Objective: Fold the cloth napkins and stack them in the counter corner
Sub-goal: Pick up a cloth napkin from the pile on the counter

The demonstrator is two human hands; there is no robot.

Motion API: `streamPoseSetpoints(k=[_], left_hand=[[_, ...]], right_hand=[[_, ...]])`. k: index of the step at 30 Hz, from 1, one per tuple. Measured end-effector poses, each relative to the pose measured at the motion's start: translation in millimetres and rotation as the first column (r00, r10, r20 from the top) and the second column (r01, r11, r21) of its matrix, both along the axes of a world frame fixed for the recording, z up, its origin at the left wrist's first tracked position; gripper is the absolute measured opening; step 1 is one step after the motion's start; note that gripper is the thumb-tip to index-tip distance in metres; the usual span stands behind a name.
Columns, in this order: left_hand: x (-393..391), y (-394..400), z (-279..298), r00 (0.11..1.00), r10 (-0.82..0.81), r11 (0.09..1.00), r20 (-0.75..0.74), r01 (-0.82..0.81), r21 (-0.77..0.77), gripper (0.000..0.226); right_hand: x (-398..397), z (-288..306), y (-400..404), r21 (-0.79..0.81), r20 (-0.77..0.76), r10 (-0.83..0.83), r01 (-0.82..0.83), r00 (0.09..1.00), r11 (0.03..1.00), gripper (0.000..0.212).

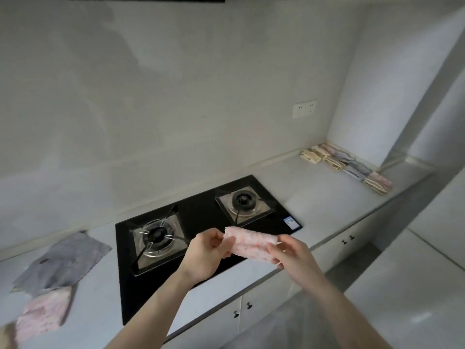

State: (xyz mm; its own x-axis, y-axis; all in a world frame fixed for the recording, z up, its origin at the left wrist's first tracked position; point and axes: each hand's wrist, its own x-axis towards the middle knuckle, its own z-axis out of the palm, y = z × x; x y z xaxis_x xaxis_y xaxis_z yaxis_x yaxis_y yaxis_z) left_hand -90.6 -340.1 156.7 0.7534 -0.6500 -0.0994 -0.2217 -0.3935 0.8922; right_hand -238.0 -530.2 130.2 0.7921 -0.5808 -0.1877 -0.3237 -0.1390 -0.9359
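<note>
Both hands, left (206,250) & right (289,251), pinch the folded pink napkin (250,244) by its ends, over the hob (201,217). Loose grip could undo the fold en route to the corner stack (349,163).

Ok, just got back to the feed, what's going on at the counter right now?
A person is folding a pink napkin, holding it in the air above the front of the gas stove: left hand grips one end, right hand the other. Folded napkins already lie in a row in the far right counter corner. Unfolded ones wait at the left: a grey napkin overlapping another pink one.
</note>
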Motion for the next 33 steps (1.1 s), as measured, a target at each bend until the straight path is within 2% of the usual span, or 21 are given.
streamPoseSetpoints(k=[6,12,23,29,33], left_hand=[[-43,-116,-1,0.999,-0.033,0.999,-0.03,0.034,0.033,0.02],[-53,-192,1,0.999,-0.023,0.994,-0.028,0.025,0.105,0.026],[4,-331,-7,0.989,-0.137,0.969,0.063,0.121,0.214,0.032],[38,-414,-16,0.982,-0.19,0.954,-0.013,0.187,0.233,0.04],[59,-461,-23,0.97,-0.238,0.935,-0.053,0.244,0.258,0.033]], right_hand=[[-49,6,-118,-0.023,-0.012,-0.009,0.009,1.0,1.0,0.009],[-59,12,-195,-0.047,-0.019,0.023,-0.024,1.0,0.999,0.008],[-25,-7,-319,-0.097,-0.11,-0.046,0.036,0.993,0.995,0.011],[-5,-18,-393,-0.034,-0.173,-0.138,0.134,0.975,0.99,0.018],[11,-35,-426,-0.004,-0.169,-0.224,0.227,0.96,0.974,0.02]])
